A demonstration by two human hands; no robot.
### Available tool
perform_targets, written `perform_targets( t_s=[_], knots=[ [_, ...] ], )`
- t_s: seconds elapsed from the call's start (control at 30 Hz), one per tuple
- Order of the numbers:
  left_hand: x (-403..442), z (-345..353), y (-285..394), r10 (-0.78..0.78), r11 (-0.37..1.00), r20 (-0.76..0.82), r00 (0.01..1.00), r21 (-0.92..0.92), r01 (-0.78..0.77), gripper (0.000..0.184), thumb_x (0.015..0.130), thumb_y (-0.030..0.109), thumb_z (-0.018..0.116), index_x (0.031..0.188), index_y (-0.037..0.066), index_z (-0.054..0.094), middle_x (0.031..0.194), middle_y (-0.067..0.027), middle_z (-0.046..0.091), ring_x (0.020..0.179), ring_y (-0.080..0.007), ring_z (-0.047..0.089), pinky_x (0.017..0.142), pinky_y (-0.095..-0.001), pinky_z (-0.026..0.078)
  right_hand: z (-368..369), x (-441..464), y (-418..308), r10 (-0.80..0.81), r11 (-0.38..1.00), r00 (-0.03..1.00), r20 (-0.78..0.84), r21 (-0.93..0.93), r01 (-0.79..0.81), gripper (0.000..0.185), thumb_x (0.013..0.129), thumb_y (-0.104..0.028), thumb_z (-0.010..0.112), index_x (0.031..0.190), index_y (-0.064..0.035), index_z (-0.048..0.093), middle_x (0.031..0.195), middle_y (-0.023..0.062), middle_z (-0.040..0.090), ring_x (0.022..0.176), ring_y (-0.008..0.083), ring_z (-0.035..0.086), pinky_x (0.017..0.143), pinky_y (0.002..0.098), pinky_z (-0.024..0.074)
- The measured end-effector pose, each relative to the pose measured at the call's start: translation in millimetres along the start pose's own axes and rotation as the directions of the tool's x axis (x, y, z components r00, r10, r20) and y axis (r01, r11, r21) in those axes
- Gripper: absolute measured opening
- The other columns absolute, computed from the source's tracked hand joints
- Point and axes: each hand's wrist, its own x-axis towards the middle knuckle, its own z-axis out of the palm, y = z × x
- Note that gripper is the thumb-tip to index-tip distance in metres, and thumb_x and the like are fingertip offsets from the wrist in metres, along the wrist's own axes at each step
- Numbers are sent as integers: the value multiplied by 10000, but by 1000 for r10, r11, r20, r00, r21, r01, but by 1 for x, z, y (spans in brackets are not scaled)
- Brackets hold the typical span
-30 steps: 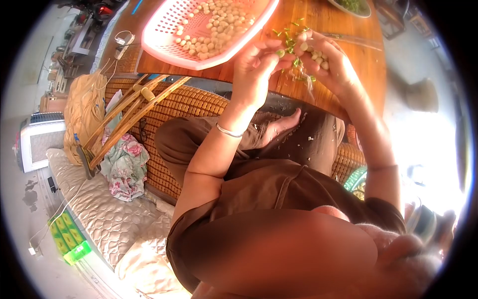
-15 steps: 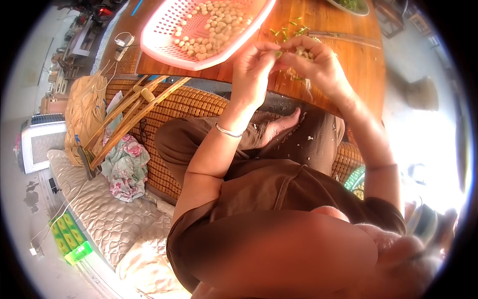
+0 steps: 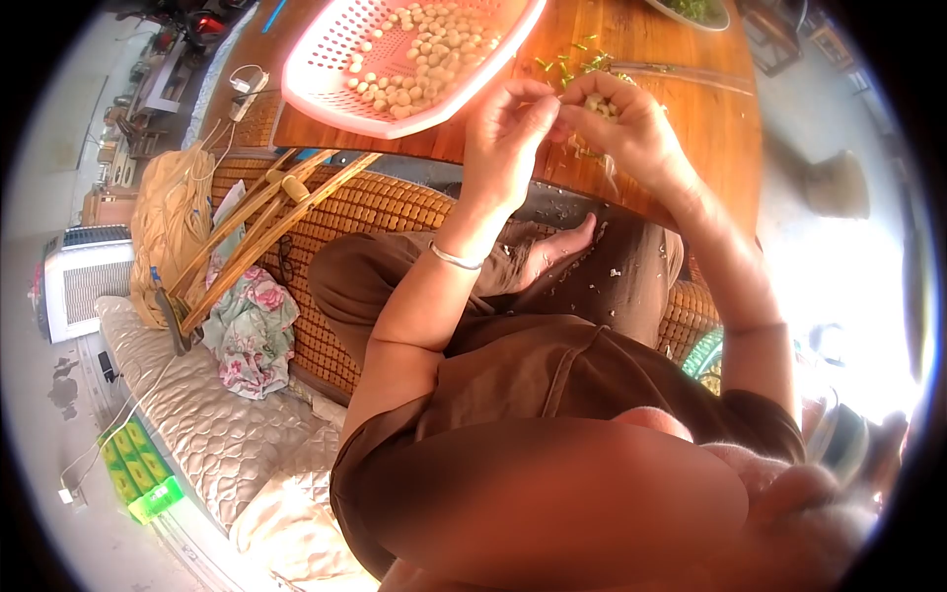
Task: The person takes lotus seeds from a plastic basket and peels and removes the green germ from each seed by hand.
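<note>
My left hand [image 3: 505, 143], with a silver bangle [image 3: 456, 259] on its wrist, is closed in a pinch above the wooden table's near edge. Its fingertips meet those of my right hand [image 3: 631, 128], and whatever is between them is too small to make out. Several pale round pieces that look like lotus seeds [image 3: 600, 106] show within the curled fingers of my right hand. Left of my hands, a pink perforated basket [image 3: 395, 126] contains many similar pale seeds [image 3: 434, 59]. Small green slivers [image 3: 567, 67] and pale scraps lie on the tabletop just beyond my right hand.
A bowl [image 3: 725, 22] with greens stands at the wooden table's [image 3: 715, 128] far right. Wooden poles [image 3: 266, 232] lean beside the bamboo-mat seat [image 3: 395, 207] on the left, near a floral cloth [image 3: 252, 335] and a tan bag [image 3: 163, 212]. A power strip [image 3: 249, 94] has trailing cords.
A small green bit at my left thumb tip is no longer visible there. My left thumb and fingers have shifted slightly, while my right hand stays nearly in place.
</note>
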Motion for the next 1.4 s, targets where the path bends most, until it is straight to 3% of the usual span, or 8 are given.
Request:
perform_targets(
  t_s=[0.13,0.27,0.67,0.77,1.13,1.27,1.33,1.4],
  knots=[
    [0,1,-2,-10,1000,-12,1000,7,10,138,926,97,628,1034,19,590,898,-69,661,773,-132,643,699,-248,507,-2,-1,-4,121,982,993,0,149,-120,168,905,-181,646,986,-35,631,788,12,653,694,49,565,608,212,473],
    [1,0,-2,-7,1000,-17,1000,8,8,149,920,103,639,1035,21,592,891,-67,665,775,-134,643,702,-250,508,-3,0,0,77,976,997,31,203,-81,170,915,-190,632,983,-34,623,770,10,647,667,42,555,577,205,462],
    [2,0,-2,-18,1000,-34,999,5,18,133,918,87,634,1020,19,581,889,-74,651,798,-158,653,702,-250,521,-15,12,12,156,978,955,-251,-97,-185,162,919,-193,609,973,-47,655,652,-17,574,580,58,530,562,238,483],
    [2,0,-1,-21,1000,-42,999,11,22,126,921,80,627,1022,20,578,892,-77,651,811,-161,656,702,-246,522,-13,13,16,114,989,952,-284,123,-81,134,926,-148,606,999,-47,656,642,-44,511,575,34,466,492,204,372],
    [2,1,-3,23,1000,-8,1000,-5,-23,104,920,59,619,1010,24,579,924,-62,649,868,-165,665,724,-238,524,-20,17,25,-105,975,929,-356,-220,26,198,871,-215,665,1011,-79,695,667,18,631,575,69,536,561,257,465],
    [1,2,-2,23,1000,-9,1000,-9,-23,99,912,50,625,992,18,578,913,-69,646,837,-175,670,715,-263,537,-23,19,26,-4,953,946,-323,-288,-94,172,907,-167,641,1045,-80,694,690,-25,578,623,39,507,589,216,457],
    [2,2,-2,24,1000,-12,1000,0,-24,99,905,45,632,978,12,574,896,-81,643,810,-183,675,709,-282,547,-25,22,34,-114,951,928,-354,-309,-1,217,865,-232,672,1035,-101,703,659,78,634,543,98,537,540,280,461],
    [1,0,-3,13,1000,-4,1000,3,-13,99,907,53,631,979,14,576,889,-75,644,798,-177,671,703,-278,542,-27,24,38,-187,927,921,-343,-371,50,216,869,-229,665,1044,-107,703,646,83,625,532,101,526,536,284,461]
  ],
)
